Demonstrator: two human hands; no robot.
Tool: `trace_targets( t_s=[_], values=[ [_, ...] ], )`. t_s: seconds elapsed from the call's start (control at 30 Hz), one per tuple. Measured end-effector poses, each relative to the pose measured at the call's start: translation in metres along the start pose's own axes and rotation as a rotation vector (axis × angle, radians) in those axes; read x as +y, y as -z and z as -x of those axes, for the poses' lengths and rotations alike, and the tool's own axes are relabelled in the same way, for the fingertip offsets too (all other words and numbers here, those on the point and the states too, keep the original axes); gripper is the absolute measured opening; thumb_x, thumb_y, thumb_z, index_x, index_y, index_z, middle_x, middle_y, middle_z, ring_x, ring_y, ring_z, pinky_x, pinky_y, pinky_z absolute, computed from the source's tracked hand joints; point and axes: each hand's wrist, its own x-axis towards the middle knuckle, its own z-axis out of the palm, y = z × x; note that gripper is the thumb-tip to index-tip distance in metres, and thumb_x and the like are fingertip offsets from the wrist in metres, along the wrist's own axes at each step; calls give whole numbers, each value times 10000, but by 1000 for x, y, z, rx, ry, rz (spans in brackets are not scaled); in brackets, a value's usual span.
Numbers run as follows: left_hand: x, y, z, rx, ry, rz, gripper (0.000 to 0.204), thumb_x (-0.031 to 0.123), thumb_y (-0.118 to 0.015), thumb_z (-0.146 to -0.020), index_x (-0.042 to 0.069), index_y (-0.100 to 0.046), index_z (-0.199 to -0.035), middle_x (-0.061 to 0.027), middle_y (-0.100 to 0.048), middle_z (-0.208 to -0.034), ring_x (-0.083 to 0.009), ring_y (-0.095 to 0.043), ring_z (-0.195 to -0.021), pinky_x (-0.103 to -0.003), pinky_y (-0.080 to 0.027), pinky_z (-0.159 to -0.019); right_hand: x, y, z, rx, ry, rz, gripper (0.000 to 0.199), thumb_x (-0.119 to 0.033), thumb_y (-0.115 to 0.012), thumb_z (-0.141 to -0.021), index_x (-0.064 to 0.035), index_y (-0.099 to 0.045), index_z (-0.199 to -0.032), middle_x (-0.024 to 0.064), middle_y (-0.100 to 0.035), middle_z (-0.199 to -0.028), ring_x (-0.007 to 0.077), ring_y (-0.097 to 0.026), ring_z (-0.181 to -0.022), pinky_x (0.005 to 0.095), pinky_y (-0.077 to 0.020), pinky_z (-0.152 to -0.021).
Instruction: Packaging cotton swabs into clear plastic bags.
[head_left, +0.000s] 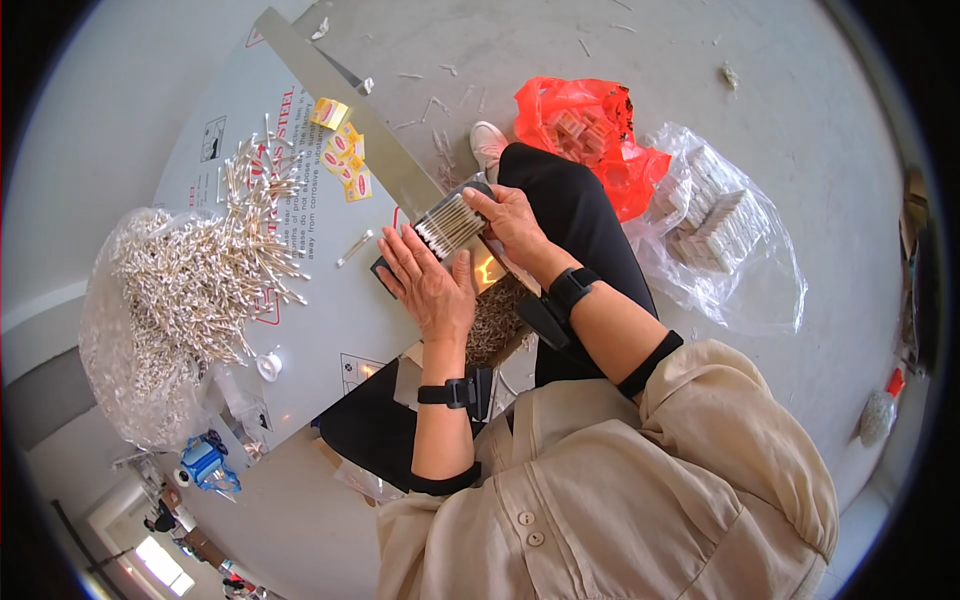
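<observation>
A bundle of cotton swabs [450, 225] lies in a clear plastic packet at the table's edge. My right hand [508, 217] grips the packet and bundle from the right side. My left hand [430, 283] lies flat, fingers apart, pressing against the bundle's near end. Both wrists wear black bands. A large loose heap of cotton swabs [195, 275] spreads over the grey table [330, 320] to the left, partly on a clear plastic bag.
Small yellow and red labels [345, 160] lie at the table's far edge. On the floor to the right sit a red plastic bag [590, 125] and a clear bag of packed swab boxes [720, 225]. A blue object [205, 465] lies near the table's near left corner.
</observation>
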Motion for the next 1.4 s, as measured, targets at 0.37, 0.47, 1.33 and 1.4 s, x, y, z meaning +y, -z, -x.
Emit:
trace_targets(
  t_s=[0.37, 0.47, 1.33, 1.4],
  values=[
    [11, 8, 2, -68, -97, -19, 870, 606, -419, -934, -9, -198, -1507, -200, -169, -1581, -344, -151, -1471, -596, -91, -1145, -5, 8, 2, 70, -110, -15, 223, -278, -640, -940, -93, -654, -815, -44, -580, -658, 39, -450, -495, 205, -330, -437],
    [18, 10, 1, -12, -177, -4, 833, 541, -494, -926, 24, -211, -1514, -196, -183, -1578, -343, -153, -1471, -598, -106, -1143, -8, 11, 3, 183, -142, -77, 178, -215, -680, -902, -91, -629, -784, -37, -532, -628, 52, -432, -487, 204, -317, -428],
    [24, -3, -1, -66, -188, 62, 855, 568, -475, -930, -9, -205, -1500, -232, -184, -1566, -386, -164, -1458, -537, -129, -1162, -1, 9, 8, 107, 5, 128, 146, -57, -728, -820, -20, -632, -716, 6, -557, -581, 77, -454, -454, 243, -350, -421],
    [23, -1, -1, -75, -197, 73, 847, 561, -466, -936, -10, -199, -1502, -238, -177, -1566, -391, -160, -1458, -540, -128, -1161, 0, 11, 7, 64, -17, 76, 137, -98, -725, -844, -38, -644, -752, -11, -568, -599, 66, -468, -470, 223, -356, -430]
  ],
)
